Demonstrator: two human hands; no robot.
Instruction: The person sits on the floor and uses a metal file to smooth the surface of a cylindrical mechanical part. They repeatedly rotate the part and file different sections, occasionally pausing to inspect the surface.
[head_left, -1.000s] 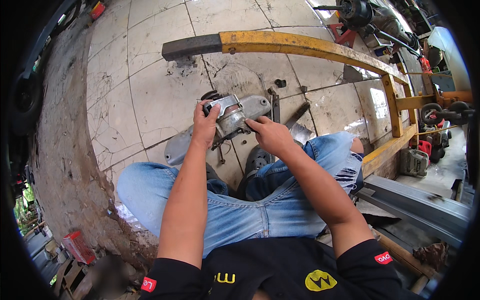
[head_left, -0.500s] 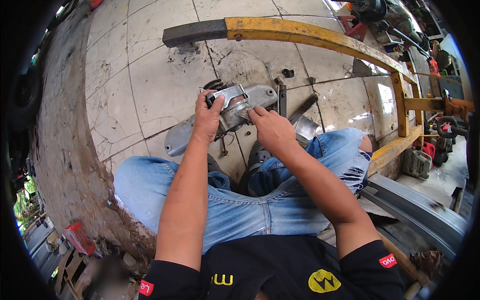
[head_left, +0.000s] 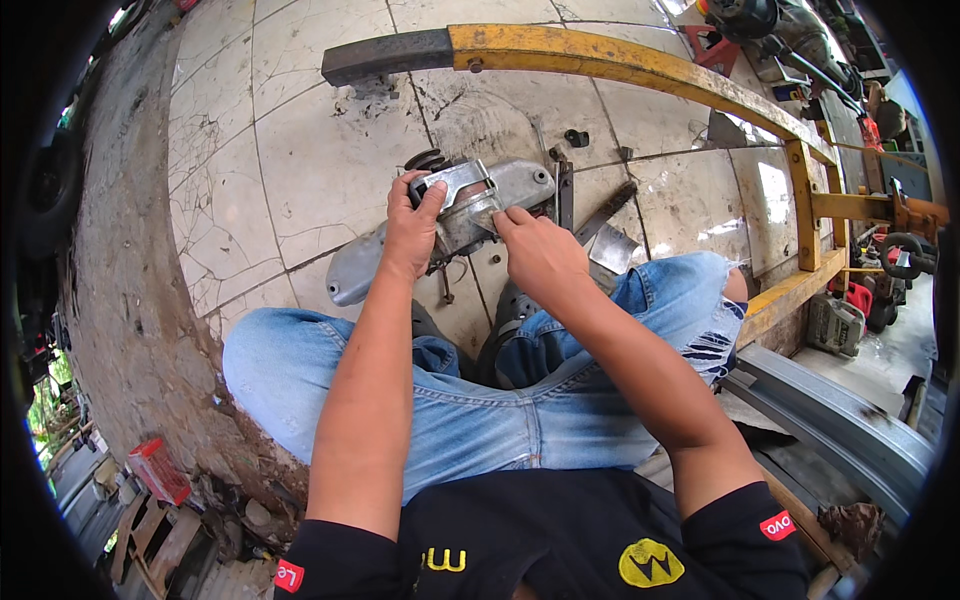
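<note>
Between my knees, a long grey metal part [head_left: 357, 268] with rounded ends and a hole at each end lies slantwise over the tiled floor. On its middle sits a shiny silver bracket [head_left: 462, 181], with a black ribbed round piece [head_left: 427, 160] beyond its left end. My left hand [head_left: 411, 228] is closed round the bracket's left end, thumb on top. At the middle's right side, my right hand [head_left: 543, 255] has its thumb and fingers pinched together against the metal; whatever they hold is hidden. A bolt [head_left: 447, 290] shows below the part.
A yellow steel frame [head_left: 600, 69] with a dark end arches over the floor ahead and comes down at the right. Beside my right hand lie a dark flat bar [head_left: 607, 211] and a metal plate [head_left: 614, 249]. A grey steel channel [head_left: 840, 412] runs along my right.
My right fingertips have shifted slightly at the metal's edge. My left hand keeps its grip on the bracket, and the whole view has moved a little.
</note>
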